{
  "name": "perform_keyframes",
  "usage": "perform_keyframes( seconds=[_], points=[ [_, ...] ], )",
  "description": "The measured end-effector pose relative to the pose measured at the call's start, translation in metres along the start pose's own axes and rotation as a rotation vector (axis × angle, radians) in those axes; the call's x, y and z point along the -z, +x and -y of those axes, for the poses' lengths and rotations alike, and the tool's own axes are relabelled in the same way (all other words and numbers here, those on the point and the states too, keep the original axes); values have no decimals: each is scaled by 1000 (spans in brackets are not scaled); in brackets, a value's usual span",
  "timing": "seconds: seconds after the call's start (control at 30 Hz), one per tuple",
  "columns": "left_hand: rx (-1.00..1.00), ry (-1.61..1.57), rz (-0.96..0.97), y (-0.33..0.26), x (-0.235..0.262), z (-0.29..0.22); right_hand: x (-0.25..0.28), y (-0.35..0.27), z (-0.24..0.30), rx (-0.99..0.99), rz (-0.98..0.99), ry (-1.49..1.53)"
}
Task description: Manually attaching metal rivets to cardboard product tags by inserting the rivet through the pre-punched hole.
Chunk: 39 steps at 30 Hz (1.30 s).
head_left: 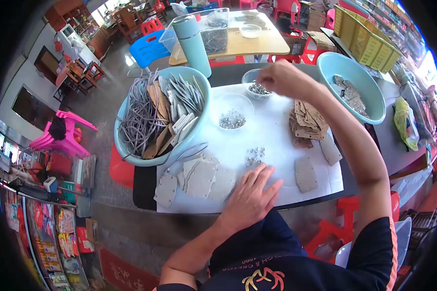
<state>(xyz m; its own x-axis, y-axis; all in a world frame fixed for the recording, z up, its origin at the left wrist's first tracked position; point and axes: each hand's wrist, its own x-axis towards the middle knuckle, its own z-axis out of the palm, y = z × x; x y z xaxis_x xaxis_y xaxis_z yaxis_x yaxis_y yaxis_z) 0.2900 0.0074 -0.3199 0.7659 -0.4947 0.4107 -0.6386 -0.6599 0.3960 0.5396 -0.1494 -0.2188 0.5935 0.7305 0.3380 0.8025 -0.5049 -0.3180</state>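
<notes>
Reaching right hand, fingers pinched over bowl; left hand flat, fingers together.

A dark table carries a white sheet over most of its top; on the sheet lie grey plates at the near left, one grey plate at the near right, a brown stack beyond it, loose rivets in the middle, and two clear bowls of rivets; a blue basin of cords stands at the left edge, another basin at the far right; a teal flask stands behind.
</notes>
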Motion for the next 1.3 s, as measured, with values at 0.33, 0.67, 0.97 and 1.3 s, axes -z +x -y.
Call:
perform_keyframes(
  seconds=[0.33, 0.67, 0.97, 1.3],
  points=[
    [9, 7, 20, 0, -1, 0, -48, 52, -54, -231, 523, -342],
    [8, 14, 20, -1, -3, 1, -45, 56, -62, -140, 454, -194],
    [14, -6, 19, 0, -3, 0, 20, 37, -35, -364, 303, 284],
    [5, 14, 31, 1, -4, 0, -12, -79, 44, -138, 500, 329]
  ],
)
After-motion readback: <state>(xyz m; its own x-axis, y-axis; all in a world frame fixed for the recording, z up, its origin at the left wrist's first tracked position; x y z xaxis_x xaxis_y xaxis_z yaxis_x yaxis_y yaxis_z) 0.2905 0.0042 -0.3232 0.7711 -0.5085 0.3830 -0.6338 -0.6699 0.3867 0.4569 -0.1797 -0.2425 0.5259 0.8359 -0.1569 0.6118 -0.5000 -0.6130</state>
